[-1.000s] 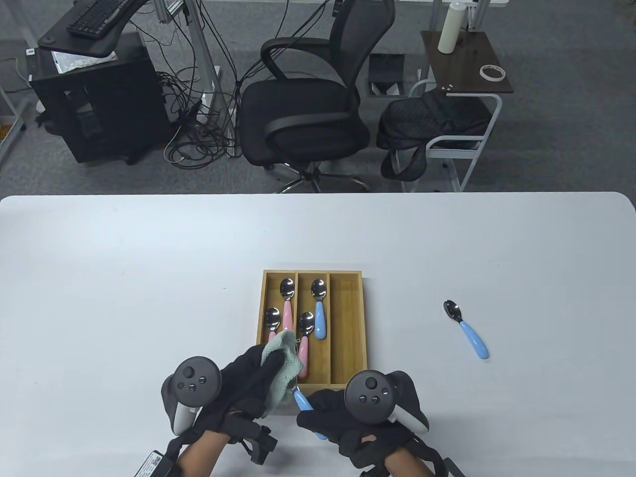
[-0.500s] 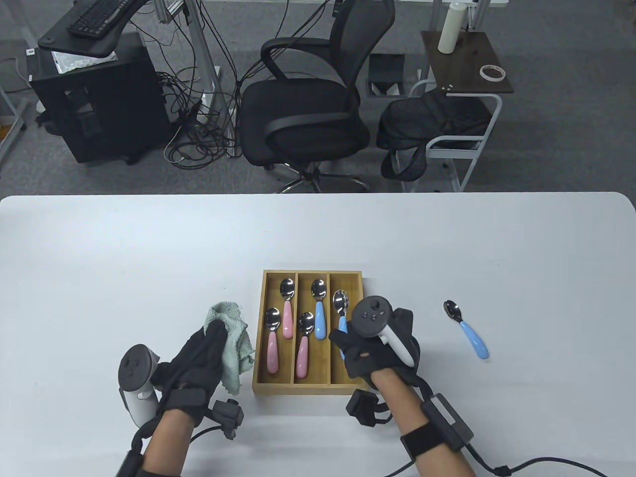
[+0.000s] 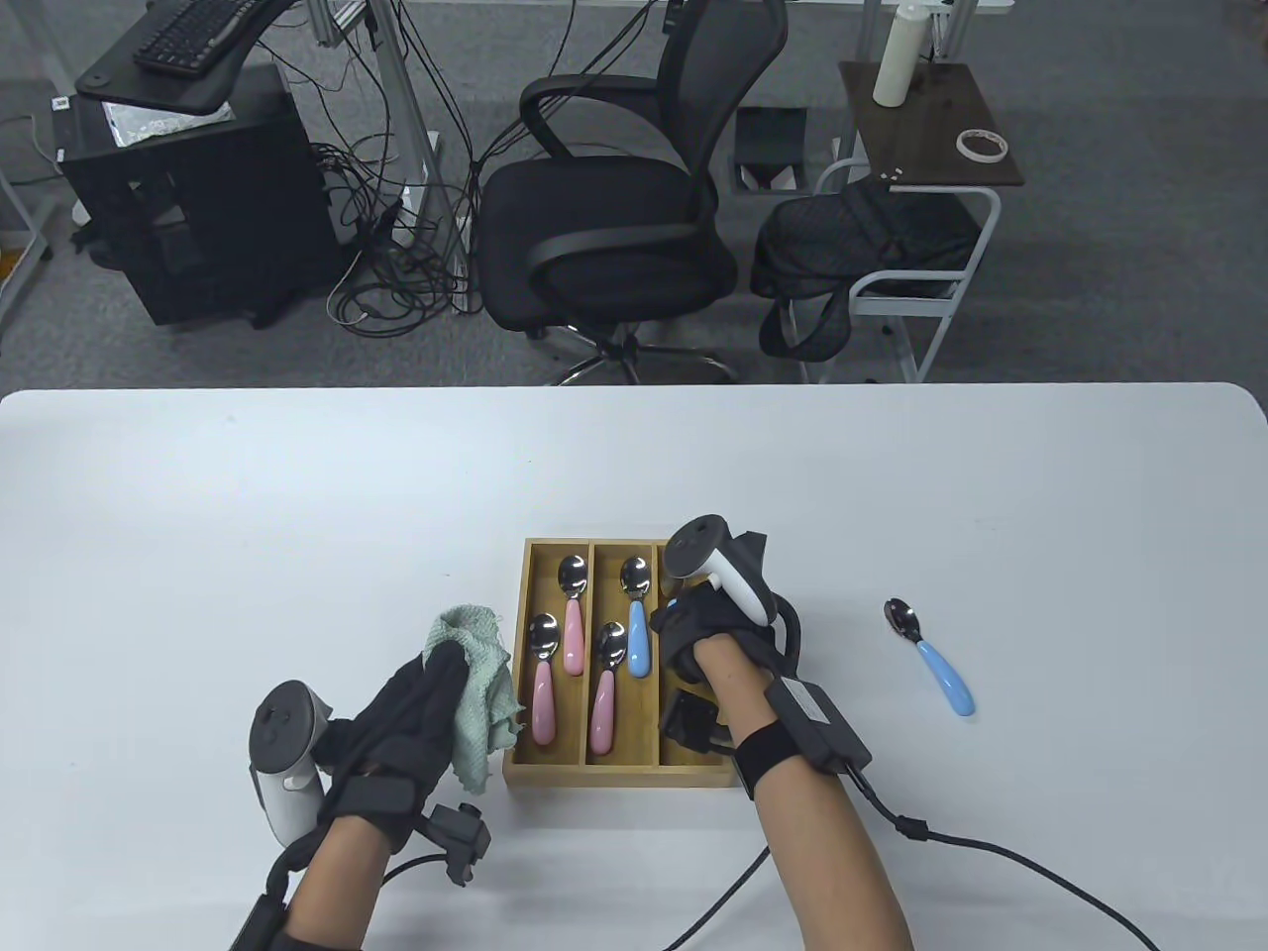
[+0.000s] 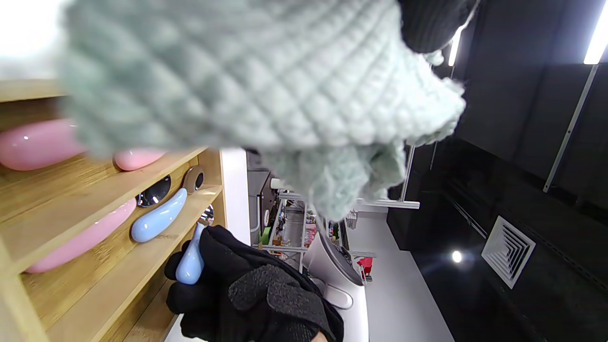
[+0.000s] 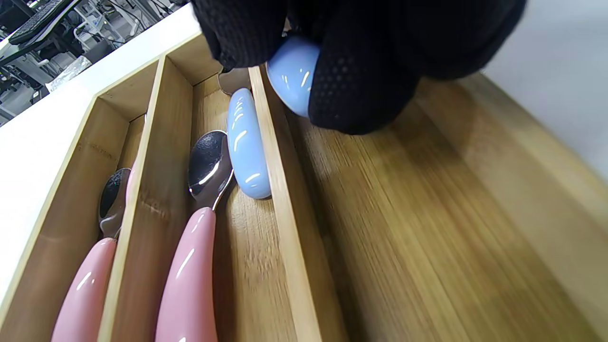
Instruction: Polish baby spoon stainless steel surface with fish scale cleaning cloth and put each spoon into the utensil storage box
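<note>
The wooden utensil box [image 3: 614, 774] sits mid-table with three compartments. My right hand [image 3: 684, 629] is lowered into the right compartment [image 5: 427, 213] and grips the handle of a blue-handled spoon [image 5: 292, 71]; that handle shows again in the left wrist view [image 4: 190, 259]. Two pink-handled spoons [image 3: 541, 698] lie in the left compartment. The middle one holds a pink spoon [image 3: 602, 708] and a blue spoon [image 3: 638, 639]. My left hand [image 3: 444, 672] holds the pale green cloth [image 3: 478, 688] just left of the box. One more blue-handled spoon [image 3: 939, 666] lies loose on the table to the right.
Cables run from my right wrist across the table's near edge [image 3: 991, 852]. Beyond the far edge stand an office chair [image 3: 604, 228] and a small side table [image 3: 931, 129].
My right hand carried the blue spoon from the cloth at the box's near edge out to the right compartment and down into it. My left hand drew the cloth away to the left.
</note>
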The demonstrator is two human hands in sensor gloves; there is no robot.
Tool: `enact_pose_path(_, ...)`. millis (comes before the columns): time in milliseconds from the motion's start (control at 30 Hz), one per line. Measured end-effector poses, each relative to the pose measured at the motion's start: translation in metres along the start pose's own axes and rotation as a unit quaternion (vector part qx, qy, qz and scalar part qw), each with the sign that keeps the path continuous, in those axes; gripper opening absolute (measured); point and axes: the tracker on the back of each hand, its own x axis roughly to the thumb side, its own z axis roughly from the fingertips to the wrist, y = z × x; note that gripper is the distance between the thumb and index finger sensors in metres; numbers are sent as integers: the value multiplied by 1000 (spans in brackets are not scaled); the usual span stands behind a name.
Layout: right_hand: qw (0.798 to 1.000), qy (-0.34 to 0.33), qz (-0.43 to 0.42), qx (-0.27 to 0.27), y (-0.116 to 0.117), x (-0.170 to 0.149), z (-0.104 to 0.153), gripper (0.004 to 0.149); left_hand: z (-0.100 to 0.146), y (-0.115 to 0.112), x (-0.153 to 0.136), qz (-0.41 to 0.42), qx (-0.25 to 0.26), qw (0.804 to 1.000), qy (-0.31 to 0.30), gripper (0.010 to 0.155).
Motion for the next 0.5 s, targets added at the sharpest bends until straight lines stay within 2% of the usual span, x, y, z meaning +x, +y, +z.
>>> enact_pose_path(133, 1000, 4, 4, -4, 1, -3, -2, 52, 0, 1, -1, 0, 0, 1000, 1, 49)
enact_pose_path(333, 1000, -7, -14, -9, -7, -10, 9, 52, 0, 0, -3, -5, -5, 1000, 4, 49)
enact_pose_path(433, 999, -21, -30, -18, -22, -18, 20, 51, -1, -1, -3, -5, -11, 1000, 7, 50)
enact_pose_path(500, 998, -26, -36, -42, -41, -31, 31, 50, -1, -1, -3, -4, -11, 1000, 7, 50)
